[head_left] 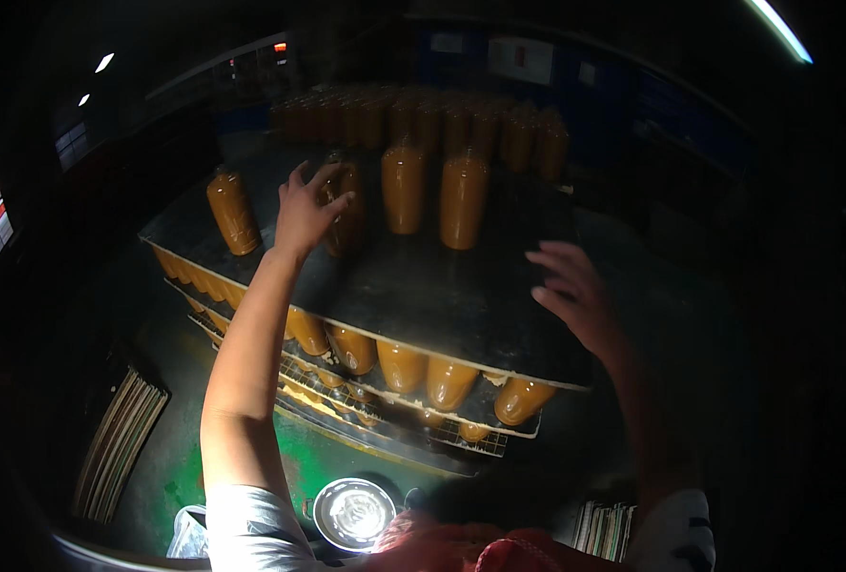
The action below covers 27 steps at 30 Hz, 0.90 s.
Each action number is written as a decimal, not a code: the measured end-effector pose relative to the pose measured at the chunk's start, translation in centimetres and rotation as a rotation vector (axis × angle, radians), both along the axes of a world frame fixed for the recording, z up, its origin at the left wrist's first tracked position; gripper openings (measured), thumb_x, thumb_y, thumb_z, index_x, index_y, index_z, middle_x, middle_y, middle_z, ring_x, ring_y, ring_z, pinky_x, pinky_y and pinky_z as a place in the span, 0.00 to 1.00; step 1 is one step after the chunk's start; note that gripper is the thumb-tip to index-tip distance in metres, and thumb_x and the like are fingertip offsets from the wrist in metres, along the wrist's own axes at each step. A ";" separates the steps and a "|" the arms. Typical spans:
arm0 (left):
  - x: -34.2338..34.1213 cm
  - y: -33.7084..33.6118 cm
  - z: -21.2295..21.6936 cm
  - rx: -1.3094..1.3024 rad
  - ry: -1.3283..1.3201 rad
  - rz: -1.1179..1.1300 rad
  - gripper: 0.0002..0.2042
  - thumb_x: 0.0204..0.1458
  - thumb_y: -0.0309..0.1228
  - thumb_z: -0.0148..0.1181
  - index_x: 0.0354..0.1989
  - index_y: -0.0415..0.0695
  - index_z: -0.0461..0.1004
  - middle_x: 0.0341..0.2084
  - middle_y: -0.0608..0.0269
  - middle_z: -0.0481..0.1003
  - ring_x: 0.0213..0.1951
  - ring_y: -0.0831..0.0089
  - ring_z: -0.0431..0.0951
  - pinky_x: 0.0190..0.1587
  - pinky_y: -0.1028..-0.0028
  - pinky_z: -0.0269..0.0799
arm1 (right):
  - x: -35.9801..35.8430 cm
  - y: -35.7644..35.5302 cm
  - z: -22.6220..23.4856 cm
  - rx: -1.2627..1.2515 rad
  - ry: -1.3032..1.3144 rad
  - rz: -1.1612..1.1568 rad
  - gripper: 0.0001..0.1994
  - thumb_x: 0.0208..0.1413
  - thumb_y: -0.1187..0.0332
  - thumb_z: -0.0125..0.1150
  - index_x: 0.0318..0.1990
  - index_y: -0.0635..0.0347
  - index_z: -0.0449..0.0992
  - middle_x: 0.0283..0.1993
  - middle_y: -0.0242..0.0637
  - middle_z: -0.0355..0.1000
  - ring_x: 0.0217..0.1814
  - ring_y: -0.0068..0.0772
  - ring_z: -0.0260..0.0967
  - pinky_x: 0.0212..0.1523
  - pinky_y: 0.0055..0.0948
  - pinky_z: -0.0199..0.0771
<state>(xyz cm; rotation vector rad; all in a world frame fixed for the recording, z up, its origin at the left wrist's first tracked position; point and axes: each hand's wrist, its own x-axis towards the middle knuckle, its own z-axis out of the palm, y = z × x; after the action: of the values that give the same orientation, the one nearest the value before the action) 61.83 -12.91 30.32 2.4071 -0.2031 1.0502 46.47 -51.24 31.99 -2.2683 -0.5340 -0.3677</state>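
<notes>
Glossy amber-brown bottles stand upright on a dark board (413,296). My left hand (306,212) reaches over the board with its fingers apart. Its thumb and forefinger overlap a shaded bottle (348,224); I cannot tell if they touch it. Left of this hand is a separate bottle (233,214). Two more, a farther bottle (404,191) and a nearer bottle (464,202), stand to its right. Over the board's right side, my right hand (573,294) is open, fingers curved and spread, holding nothing.
Behind, a dense group of similar bottles (423,119) stands in rows. Below the board's front edge, more bottles (402,367) fill lower tiers. A round metal basin (354,515) sits on the floor near me. Stacked boards (122,443) lean at left, with another stack (604,529) at lower right.
</notes>
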 end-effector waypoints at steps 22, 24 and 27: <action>-4.3 -0.4 -2.2 -0.173 -0.408 -0.147 0.24 0.44 0.29 0.72 0.54 0.48 0.79 0.56 0.54 0.71 0.58 0.58 0.72 0.62 0.64 0.68 | 15.6 0.6 -2.3 0.385 -0.427 -0.141 0.22 0.50 0.70 0.71 0.55 0.53 0.78 0.53 0.40 0.68 0.60 0.38 0.65 0.63 0.32 0.64; -9.2 -0.8 -3.8 -0.344 -0.397 -0.115 0.24 0.48 0.28 0.70 0.56 0.46 0.77 0.56 0.56 0.71 0.58 0.62 0.71 0.61 0.66 0.68 | 11.5 -0.4 -2.0 0.733 -0.176 -0.008 0.20 0.53 0.70 0.69 0.55 0.56 0.77 0.53 0.38 0.70 0.59 0.33 0.66 0.62 0.29 0.65; -17.6 -0.9 -6.3 -0.904 -0.298 -0.248 0.25 0.56 0.28 0.63 0.63 0.42 0.69 0.56 0.55 0.72 0.54 0.63 0.75 0.59 0.67 0.70 | 5.7 -0.7 -1.9 1.003 0.046 0.158 0.20 0.58 0.67 0.67 0.57 0.60 0.75 0.53 0.35 0.73 0.55 0.26 0.69 0.57 0.26 0.68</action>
<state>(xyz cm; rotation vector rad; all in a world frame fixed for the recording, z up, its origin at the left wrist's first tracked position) 44.23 -13.82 24.03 1.3829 -0.0899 1.0704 52.16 -51.99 30.07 -1.2573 -0.3738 -0.3851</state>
